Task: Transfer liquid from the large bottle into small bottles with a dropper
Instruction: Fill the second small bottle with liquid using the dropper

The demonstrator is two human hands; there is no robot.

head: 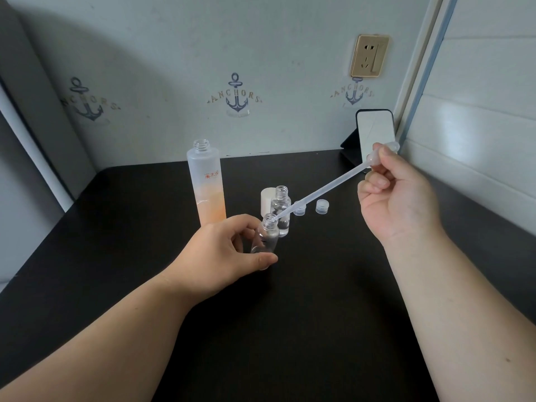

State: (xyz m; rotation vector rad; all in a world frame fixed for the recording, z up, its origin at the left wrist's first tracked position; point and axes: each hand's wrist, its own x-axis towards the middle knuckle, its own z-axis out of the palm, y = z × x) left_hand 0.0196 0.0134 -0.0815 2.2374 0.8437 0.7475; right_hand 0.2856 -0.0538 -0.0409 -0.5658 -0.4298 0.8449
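Standing uncapped at left on the black table (116,227), frosted large bottle (206,184). Left hand (229,253) grips tilted small clear bottle (265,236), fingers curled round it. Second small bottle (280,210) just behind, two loose caps (323,206) beside. Dropper (319,192) tip in the held bottle's neck; right hand (397,192) pinches its bulb.

Large bottle (206,181) left — 2 caps (310,207) right.

Open dark table (319,285) in front; bottles (206,187), caps (320,206) mid-table.
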